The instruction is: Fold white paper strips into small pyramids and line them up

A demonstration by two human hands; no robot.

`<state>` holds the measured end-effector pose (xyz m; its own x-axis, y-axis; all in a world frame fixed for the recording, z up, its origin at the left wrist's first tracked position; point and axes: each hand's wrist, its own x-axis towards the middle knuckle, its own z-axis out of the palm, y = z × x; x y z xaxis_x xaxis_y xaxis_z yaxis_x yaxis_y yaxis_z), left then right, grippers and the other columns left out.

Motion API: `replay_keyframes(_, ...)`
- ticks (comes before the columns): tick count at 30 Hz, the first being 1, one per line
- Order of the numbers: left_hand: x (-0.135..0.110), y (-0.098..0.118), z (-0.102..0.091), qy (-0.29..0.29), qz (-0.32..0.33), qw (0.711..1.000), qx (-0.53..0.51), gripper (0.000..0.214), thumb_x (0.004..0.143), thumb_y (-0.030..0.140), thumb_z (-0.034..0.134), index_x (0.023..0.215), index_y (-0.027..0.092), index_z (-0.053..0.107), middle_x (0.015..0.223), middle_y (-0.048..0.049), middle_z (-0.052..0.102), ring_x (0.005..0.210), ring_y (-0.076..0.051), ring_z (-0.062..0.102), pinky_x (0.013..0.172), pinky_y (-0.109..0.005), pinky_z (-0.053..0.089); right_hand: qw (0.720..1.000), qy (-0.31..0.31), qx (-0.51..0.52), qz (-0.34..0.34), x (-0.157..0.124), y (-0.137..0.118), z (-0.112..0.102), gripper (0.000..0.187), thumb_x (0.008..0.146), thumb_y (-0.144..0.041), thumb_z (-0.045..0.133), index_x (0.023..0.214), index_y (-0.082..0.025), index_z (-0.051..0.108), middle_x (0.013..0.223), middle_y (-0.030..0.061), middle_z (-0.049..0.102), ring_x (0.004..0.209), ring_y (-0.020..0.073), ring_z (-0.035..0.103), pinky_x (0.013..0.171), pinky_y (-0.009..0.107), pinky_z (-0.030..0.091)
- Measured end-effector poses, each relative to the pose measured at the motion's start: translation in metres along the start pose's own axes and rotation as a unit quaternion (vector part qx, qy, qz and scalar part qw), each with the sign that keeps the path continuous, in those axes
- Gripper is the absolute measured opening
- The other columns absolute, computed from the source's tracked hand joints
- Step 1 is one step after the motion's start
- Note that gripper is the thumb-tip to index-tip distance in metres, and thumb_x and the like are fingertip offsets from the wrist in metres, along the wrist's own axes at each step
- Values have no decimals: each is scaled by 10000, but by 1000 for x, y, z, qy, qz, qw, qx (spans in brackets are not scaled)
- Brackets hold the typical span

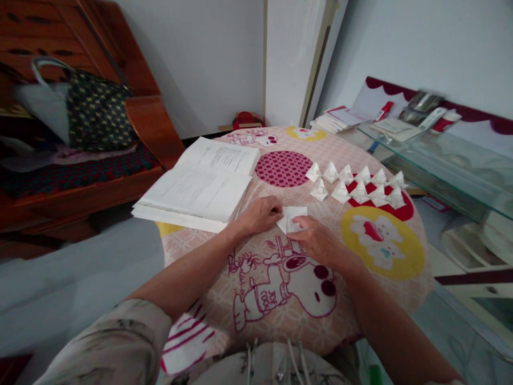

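A small folded piece of white paper (pixel 295 214) lies on the patterned tablecloth between my two hands. My left hand (pixel 262 213) is closed at the paper's left edge, its fingertips pinching the corner. From the right, my right hand (pixel 316 238) rests on the paper, with the index finger and thumb on its lower right part. To the left lies an open stack of printed sheets (pixel 200 184), spread like a book. Several folded white paper pyramids (pixel 360 191) stand in two rows to the right, beyond my right hand.
The round table's cloth (pixel 264 289) carries cartoon prints. A glass shelf (pixel 441 160) with papers and metal containers stands at the right. On the left is a wooden bench (pixel 148 128) bearing a dark patterned bag (pixel 98 109). A white wall rises behind the table.
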<state>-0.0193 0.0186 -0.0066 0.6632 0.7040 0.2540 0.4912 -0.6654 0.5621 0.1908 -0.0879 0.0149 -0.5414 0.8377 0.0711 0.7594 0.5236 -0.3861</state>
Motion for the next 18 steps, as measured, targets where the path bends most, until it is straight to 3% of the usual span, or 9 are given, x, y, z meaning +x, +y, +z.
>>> replay_keyframes(18, -7, 6, 9, 19, 0, 999, 42, 82, 884, 131, 564, 820, 164, 605, 849, -52, 607, 825, -189, 580, 817, -336, 483, 1000, 25, 12, -8, -3, 7, 3, 313, 923, -91, 526, 993, -219, 803, 1199, 130, 680, 1126, 264, 623, 985, 416, 533)
